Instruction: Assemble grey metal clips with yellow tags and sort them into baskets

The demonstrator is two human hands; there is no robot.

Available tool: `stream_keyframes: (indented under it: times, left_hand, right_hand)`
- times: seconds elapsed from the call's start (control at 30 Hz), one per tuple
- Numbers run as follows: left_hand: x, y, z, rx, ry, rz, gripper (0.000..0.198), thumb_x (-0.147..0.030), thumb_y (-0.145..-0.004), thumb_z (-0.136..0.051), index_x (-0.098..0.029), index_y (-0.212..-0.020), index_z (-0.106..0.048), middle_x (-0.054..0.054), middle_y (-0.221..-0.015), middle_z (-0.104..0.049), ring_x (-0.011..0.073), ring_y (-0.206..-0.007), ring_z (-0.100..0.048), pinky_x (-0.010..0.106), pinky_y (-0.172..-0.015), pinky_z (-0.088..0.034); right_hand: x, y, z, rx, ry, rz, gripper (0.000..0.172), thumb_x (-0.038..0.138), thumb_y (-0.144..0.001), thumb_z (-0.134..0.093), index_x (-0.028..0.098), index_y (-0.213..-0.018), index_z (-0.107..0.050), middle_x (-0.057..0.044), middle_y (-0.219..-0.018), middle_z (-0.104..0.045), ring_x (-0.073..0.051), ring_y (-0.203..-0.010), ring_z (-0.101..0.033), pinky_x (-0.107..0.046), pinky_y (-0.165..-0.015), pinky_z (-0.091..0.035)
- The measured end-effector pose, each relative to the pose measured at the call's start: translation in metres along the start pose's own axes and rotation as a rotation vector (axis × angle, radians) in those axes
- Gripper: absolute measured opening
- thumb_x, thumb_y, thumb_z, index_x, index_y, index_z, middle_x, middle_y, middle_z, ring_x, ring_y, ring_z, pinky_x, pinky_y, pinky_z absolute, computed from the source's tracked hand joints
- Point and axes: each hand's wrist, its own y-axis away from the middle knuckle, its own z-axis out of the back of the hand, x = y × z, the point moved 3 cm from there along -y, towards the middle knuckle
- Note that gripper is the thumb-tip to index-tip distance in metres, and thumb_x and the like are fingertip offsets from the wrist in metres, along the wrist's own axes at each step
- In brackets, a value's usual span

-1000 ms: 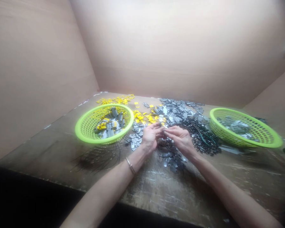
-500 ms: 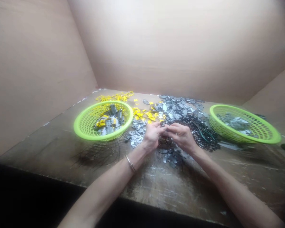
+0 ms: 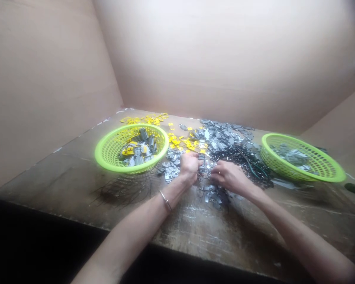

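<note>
My left hand (image 3: 189, 165) is curled with its fingers closed round a small grey metal part (image 3: 201, 157) at the middle of the worn table (image 3: 201, 232). My right hand (image 3: 229, 176) rests just to its right, fingers bent and pinched down on the loose grey parts (image 3: 213, 195) lying under it; what it holds is hidden. A metal bangle (image 3: 165, 200) sits on my left wrist. Behind the hands lies a heap of grey metal pieces (image 3: 221, 136), scattered yellow pieces (image 3: 180, 142) and a dark tangle of black cords (image 3: 248, 161).
A green mesh basket (image 3: 106, 152) with grey and yellow parts stands at the left. A second green basket (image 3: 328, 171) with grey parts stands at the right. Cardboard walls (image 3: 47, 79) enclose the table on three sides. More yellow pieces (image 3: 142, 118) lie in the far left corner.
Both hands have dropped from a raised, fingertip-to-fingertip pose down onto the parts on the table. The right hand has drawn slightly away from the left.
</note>
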Motion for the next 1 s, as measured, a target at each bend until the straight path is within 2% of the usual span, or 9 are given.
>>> stream_keyframes:
  times: [0.17,0.3,0.43,0.57,0.63,0.7,0.77,0.87,1.0]
  left_hand:
    - [0.005,0.002,-0.002,0.022,-0.032,0.008,0.013,-0.003,-0.049,-0.050,-0.011,-0.058,-0.046,-0.004,-0.039,-0.041,0.0076,-0.031,-0.041,0.017,-0.031,-0.026]
    - [0.012,-0.003,0.000,0.030,-0.046,0.011,0.015,-0.001,-0.048,-0.047,-0.011,-0.058,-0.046,-0.002,-0.042,-0.047,0.0085,-0.032,-0.042,0.018,-0.032,-0.028]
    - [0.016,-0.007,0.003,0.018,-0.086,-0.018,0.015,-0.003,-0.048,-0.047,-0.012,-0.060,-0.047,-0.001,-0.045,-0.048,0.0088,-0.033,-0.043,0.018,-0.031,-0.028]
    - [0.016,-0.005,0.003,0.005,-0.127,0.020,0.018,-0.002,-0.049,-0.046,-0.012,-0.063,-0.046,-0.002,-0.046,-0.047,0.0080,-0.033,-0.041,0.018,-0.031,-0.028]
    - [0.016,-0.002,0.000,0.041,-0.150,0.065,0.017,-0.002,-0.048,-0.046,-0.012,-0.062,-0.046,-0.002,-0.044,-0.045,0.0081,-0.033,-0.041,0.018,-0.030,-0.028]
    - [0.016,0.002,-0.004,0.101,-0.156,0.105,0.016,-0.002,-0.048,-0.047,-0.012,-0.060,-0.045,-0.003,-0.043,-0.042,0.0083,-0.033,-0.040,0.019,-0.030,-0.030]
    - [0.017,0.005,-0.006,0.118,-0.143,0.125,0.017,-0.001,-0.047,-0.047,-0.013,-0.060,-0.044,-0.004,-0.041,-0.039,0.0081,-0.033,-0.040,0.020,-0.030,-0.031]
    - [0.018,0.007,-0.006,0.082,-0.128,0.119,0.021,0.001,-0.046,-0.045,-0.013,-0.061,-0.044,-0.006,-0.041,-0.036,0.0073,-0.033,-0.038,0.020,-0.030,-0.031]
    - [0.022,0.004,-0.005,0.084,-0.114,0.069,0.018,0.000,-0.046,-0.045,-0.013,-0.059,-0.045,-0.006,-0.040,-0.036,0.0063,-0.032,-0.037,0.018,-0.030,-0.030]
  right_hand:
    - [0.004,0.004,-0.015,-0.006,0.192,0.000,0.020,0.024,-0.070,-0.047,0.017,-0.057,-0.060,-0.004,-0.063,-0.054,-0.012,-0.057,-0.048,-0.022,-0.045,-0.025]
    - [0.008,0.001,-0.015,-0.040,0.166,0.024,0.016,0.018,-0.068,-0.046,0.017,-0.060,-0.059,-0.005,-0.066,-0.056,-0.013,-0.059,-0.050,-0.022,-0.046,-0.027]
    - [0.002,0.001,-0.011,-0.039,-0.096,-0.036,0.012,0.019,-0.065,-0.049,0.017,-0.059,-0.059,-0.001,-0.060,-0.058,-0.011,-0.055,-0.051,-0.020,-0.048,-0.032]
    - [-0.009,0.004,-0.006,-0.120,-0.497,-0.109,0.016,0.027,-0.068,-0.049,0.016,-0.068,-0.061,-0.001,-0.060,-0.060,-0.011,-0.053,-0.052,-0.021,-0.050,-0.037]
    - [-0.012,0.006,-0.005,-0.180,-0.666,-0.132,0.018,0.028,-0.067,-0.051,0.015,-0.073,-0.062,-0.002,-0.064,-0.062,-0.012,-0.055,-0.053,-0.022,-0.052,-0.040]
    - [-0.012,0.007,-0.005,-0.243,-0.731,-0.156,0.018,0.028,-0.066,-0.053,0.015,-0.075,-0.061,-0.002,-0.066,-0.062,-0.012,-0.057,-0.054,-0.023,-0.052,-0.041]
    - [-0.010,0.009,-0.005,-0.307,-0.690,-0.152,0.016,0.028,-0.066,-0.054,0.015,-0.073,-0.061,-0.002,-0.064,-0.060,-0.013,-0.057,-0.053,-0.023,-0.053,-0.041]
    - [-0.005,0.009,-0.005,-0.395,-0.533,-0.081,0.012,0.027,-0.067,-0.053,0.017,-0.067,-0.061,-0.002,-0.067,-0.058,-0.013,-0.061,-0.052,-0.024,-0.057,-0.040]
    - [0.001,0.010,-0.004,-0.412,-0.350,-0.012,0.017,0.027,-0.072,-0.048,0.018,-0.068,-0.063,-0.004,-0.066,-0.056,-0.013,-0.060,-0.050,-0.023,-0.056,-0.038]
